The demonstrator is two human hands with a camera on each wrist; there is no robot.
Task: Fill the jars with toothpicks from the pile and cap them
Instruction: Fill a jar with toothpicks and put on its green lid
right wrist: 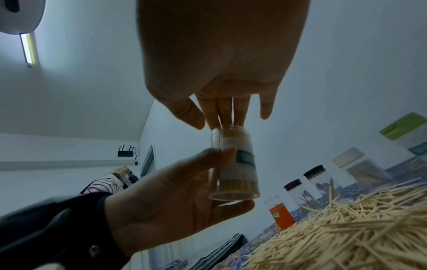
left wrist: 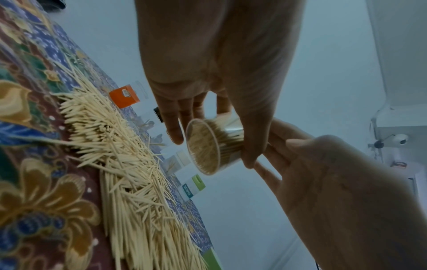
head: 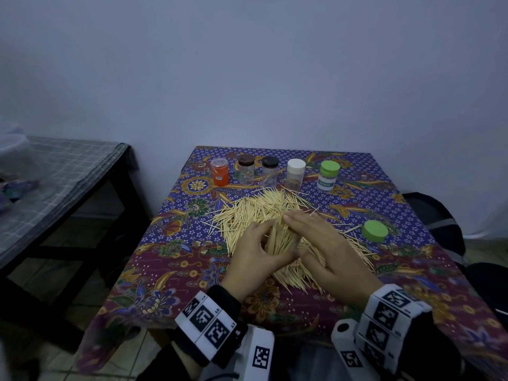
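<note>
step in hand: packing the last toothpicks into the clear jar (right wrist: pixel 233 168), held over the pile (head: pixel 255 215). left hand (head: pixel 254 257) is wrapped round the jar body, thumb and fingers clamped on it. right hand (head: pixel 319 243) has straight fingers pressing on the picks at its mouth, gripping nothing. jar looks about full. next, i'd guess: free the right hand and fetch the green cap (head: pixel 374 231) lying to its right, then seat it squarely on the mouth.

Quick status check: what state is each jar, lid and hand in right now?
Held jar: uncapped, packed with toothpicks.
Left hand: grips the held jar.
Right hand: fingers straight, on the jar's mouth.
Loose green lid: off, lying on the tablecloth.
Green-lidded jar: capped, upright.
White-lidded jar: capped, upright.
Orange jar: capped, upright.
</note>
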